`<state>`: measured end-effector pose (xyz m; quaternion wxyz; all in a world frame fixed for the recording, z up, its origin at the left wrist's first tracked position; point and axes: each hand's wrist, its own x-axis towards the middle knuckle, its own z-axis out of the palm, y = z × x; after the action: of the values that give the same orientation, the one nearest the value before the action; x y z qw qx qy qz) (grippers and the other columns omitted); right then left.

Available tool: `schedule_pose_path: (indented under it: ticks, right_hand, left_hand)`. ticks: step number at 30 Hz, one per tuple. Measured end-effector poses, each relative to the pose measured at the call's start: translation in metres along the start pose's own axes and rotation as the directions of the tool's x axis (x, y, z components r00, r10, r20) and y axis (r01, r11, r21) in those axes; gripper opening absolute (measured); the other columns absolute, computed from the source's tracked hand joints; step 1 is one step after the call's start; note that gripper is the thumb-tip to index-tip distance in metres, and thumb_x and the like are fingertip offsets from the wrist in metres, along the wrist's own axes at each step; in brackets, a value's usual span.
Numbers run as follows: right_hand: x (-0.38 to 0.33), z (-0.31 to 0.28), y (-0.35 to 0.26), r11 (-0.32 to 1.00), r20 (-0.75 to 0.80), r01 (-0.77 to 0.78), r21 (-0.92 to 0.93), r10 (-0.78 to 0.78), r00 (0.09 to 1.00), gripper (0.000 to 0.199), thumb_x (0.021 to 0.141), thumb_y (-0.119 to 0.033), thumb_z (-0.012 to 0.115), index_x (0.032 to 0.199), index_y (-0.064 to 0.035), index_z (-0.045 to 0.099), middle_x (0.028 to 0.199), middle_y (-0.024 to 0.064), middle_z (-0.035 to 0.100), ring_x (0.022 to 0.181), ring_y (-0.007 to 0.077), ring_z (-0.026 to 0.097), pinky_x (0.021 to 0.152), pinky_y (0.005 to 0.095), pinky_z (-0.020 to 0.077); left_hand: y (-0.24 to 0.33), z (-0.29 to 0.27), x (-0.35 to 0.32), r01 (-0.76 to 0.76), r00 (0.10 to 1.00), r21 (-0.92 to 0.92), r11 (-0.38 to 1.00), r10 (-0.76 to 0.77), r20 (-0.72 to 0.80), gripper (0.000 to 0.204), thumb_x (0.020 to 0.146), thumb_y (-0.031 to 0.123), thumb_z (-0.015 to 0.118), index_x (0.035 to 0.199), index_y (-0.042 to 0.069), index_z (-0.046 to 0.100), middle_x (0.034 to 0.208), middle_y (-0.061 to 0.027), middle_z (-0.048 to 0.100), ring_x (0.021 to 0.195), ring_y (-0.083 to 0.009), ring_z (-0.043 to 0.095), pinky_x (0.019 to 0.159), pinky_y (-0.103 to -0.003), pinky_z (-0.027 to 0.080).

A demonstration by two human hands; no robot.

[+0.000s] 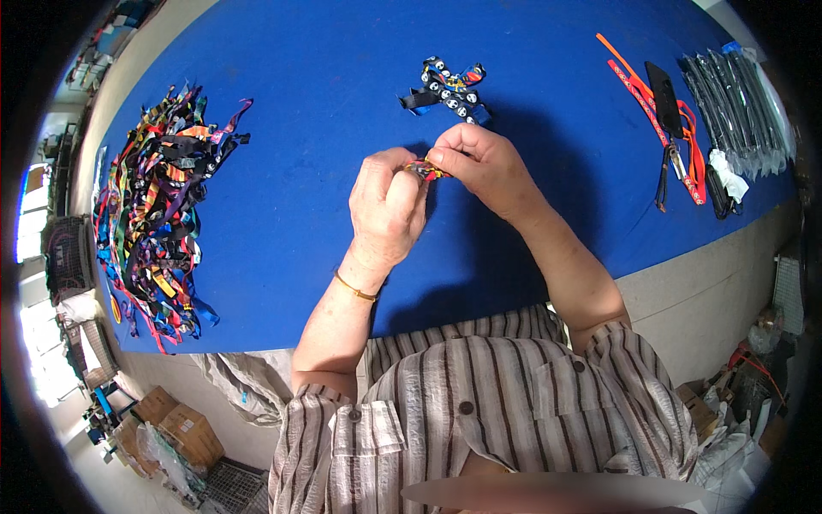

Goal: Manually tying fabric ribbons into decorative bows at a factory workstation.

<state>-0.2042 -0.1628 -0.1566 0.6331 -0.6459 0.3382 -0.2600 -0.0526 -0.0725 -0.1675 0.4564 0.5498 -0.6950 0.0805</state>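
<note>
My left hand point(387, 206), with a yellow bracelet on its wrist, is closed over a folded patterned strap point(427, 170) in red, yellow and dark colours. Thumb and forefinger of my right hand point(486, 170) pinch the same strap from the other side. Most of the strap is hidden by my fingers. Just beyond my hands, a small bunch of straps point(447, 90) lies on the blue table point(308, 77), black with white round prints and some coloured parts. At the left is a large heap of mixed colourful straps point(163, 223), tangled and overlapping.
At the right lie a black phone-like object point(663, 98), an orange-red lanyard point(638, 94) and a stack of dark items in clear plastic sleeves point(736, 111). A crumpled white wrapper point(728, 176) sits beside them. Cardboard boxes point(190, 435) stand on the floor at the lower left.
</note>
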Motion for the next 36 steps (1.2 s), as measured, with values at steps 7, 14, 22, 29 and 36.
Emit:
schedule_pose_path:
  ticks: [7, 14, 22, 29, 36]
  right_hand:
    - [-0.002, 0.010, 0.005, 0.982, -0.261, 0.179, -0.058, -0.188, 0.947, 0.011, 0.093, -0.013, 0.064, 0.089, -0.0023, 0.062, 0.080, 0.0014, 0.065, 0.071, 0.0044, 0.056, 0.062, 0.0229, 0.0473]
    - [0.001, 0.010, 0.012, 0.877, -0.324, 0.452, -0.163, -0.481, 0.815, 0.006, 0.092, -0.006, 0.066, 0.092, -0.0039, 0.060, 0.082, 0.0013, 0.059, 0.071, 0.0051, 0.056, 0.060, 0.0219, 0.0456]
    - [0.004, 0.008, 0.024, 0.844, -0.272, 0.470, -0.260, -0.531, 0.803, 0.007, 0.090, -0.004, 0.066, 0.092, -0.0045, 0.059, 0.082, 0.0031, 0.059, 0.068, 0.0061, 0.054, 0.059, 0.0232, 0.0448]
    - [0.000, 0.015, 0.017, 0.870, -0.236, 0.444, -0.214, -0.487, 0.841, 0.007, 0.091, -0.005, 0.067, 0.092, -0.0041, 0.060, 0.079, 0.0020, 0.062, 0.061, 0.0032, 0.053, 0.054, 0.0214, 0.0431]
    - [-0.003, 0.020, 0.017, 0.912, -0.221, 0.406, -0.067, -0.410, 0.885, 0.006, 0.092, -0.006, 0.065, 0.093, -0.0027, 0.061, 0.077, -0.0001, 0.064, 0.065, 0.0004, 0.056, 0.055, 0.0191, 0.0441]
  left_hand:
    - [0.001, 0.001, 0.002, 0.001, 0.999, 0.016, 1.000, 0.000, -0.040, 0.029, 0.064, -0.007, 0.078, 0.078, 0.001, 0.055, 0.103, -0.0179, 0.060, 0.094, -0.0326, 0.060, 0.076, -0.037, 0.050]
    - [-0.007, 0.001, -0.004, 0.404, 0.914, -0.343, 0.848, -0.388, 0.117, 0.018, 0.084, -0.006, 0.065, 0.100, 0.001, 0.062, 0.107, -0.0117, 0.061, 0.098, -0.0218, 0.060, 0.082, -0.032, 0.051]
    - [-0.010, -0.005, -0.002, 0.470, 0.879, -0.719, 0.512, -0.347, 0.327, 0.026, 0.096, -0.002, 0.052, 0.120, 0.002, 0.063, 0.123, -0.0106, 0.060, 0.105, -0.0179, 0.061, 0.089, -0.029, 0.051]
    - [-0.009, -0.005, -0.004, 0.513, 0.821, -0.767, 0.386, -0.482, 0.306, 0.044, 0.094, 0.000, 0.056, 0.136, 0.004, 0.046, 0.123, -0.0107, 0.060, 0.110, -0.0161, 0.058, 0.097, -0.029, 0.045]
    - [-0.003, -0.010, 0.005, 0.560, 0.777, -0.809, 0.179, -0.450, 0.439, 0.053, 0.090, 0.019, 0.069, 0.134, 0.000, 0.048, 0.131, -0.0148, 0.057, 0.120, -0.0187, 0.055, 0.105, -0.035, 0.042]
